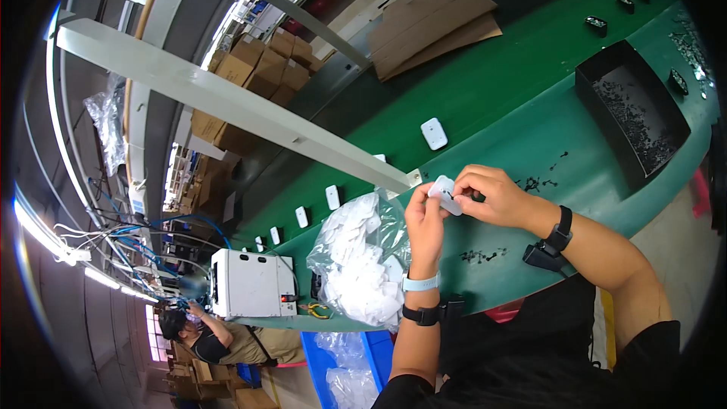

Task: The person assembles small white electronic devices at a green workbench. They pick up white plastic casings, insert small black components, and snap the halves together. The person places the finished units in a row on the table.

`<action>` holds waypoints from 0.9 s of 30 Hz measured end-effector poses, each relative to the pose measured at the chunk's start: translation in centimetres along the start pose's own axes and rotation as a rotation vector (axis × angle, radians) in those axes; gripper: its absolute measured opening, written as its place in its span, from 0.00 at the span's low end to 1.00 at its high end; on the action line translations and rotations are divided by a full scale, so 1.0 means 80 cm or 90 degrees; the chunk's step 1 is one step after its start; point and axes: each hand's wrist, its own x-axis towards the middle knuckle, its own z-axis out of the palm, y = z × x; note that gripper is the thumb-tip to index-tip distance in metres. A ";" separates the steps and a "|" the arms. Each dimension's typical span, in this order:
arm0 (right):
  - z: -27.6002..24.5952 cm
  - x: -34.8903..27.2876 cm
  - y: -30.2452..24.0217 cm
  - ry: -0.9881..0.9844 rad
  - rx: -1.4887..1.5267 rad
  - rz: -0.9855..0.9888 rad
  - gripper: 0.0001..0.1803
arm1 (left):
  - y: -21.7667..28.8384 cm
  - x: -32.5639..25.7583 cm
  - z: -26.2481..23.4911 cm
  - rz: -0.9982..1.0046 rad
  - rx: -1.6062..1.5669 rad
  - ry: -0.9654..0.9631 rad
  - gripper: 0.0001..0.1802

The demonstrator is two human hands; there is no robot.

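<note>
My left hand (424, 216) is closed on a white plastic cover (445, 195), held up above the green table. At the cover's near face my right hand (485, 195) has its fingers pinched; a small black part seems to show at their tips, mostly hidden. Left of my left wrist sits a clear bag full of white plastic pieces (356, 257). Small black parts (485, 255) lie loose on the table between my forearms, and more black parts (536, 183) lie beyond my right wrist.
A black tray (587, 83) of tiny dark parts stands at the right. White units (434, 134) line the green belt (303, 201) beyond. A pale metal post (227, 98) slants across. A white machine (250, 284), yellow-handled pliers (314, 309) and a blue bin (314, 367) are left; a person (227, 341) works farther off.
</note>
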 end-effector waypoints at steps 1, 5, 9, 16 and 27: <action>-0.001 0.000 0.002 0.010 -0.006 0.013 0.05 | -0.003 0.006 0.009 -0.008 -0.068 -0.009 0.11; -0.003 0.005 0.009 0.042 0.003 0.039 0.06 | -0.014 0.019 0.021 -0.029 -0.180 -0.035 0.12; -0.007 0.002 0.014 0.017 0.029 0.086 0.06 | -0.016 0.019 0.011 -0.043 -0.165 -0.083 0.11; -0.014 0.009 0.025 0.008 -0.075 0.007 0.06 | -0.009 0.015 0.000 -0.084 -0.105 -0.033 0.17; -0.010 0.010 0.031 -0.070 -0.202 -0.084 0.07 | -0.002 0.015 -0.014 -0.224 -0.055 -0.073 0.10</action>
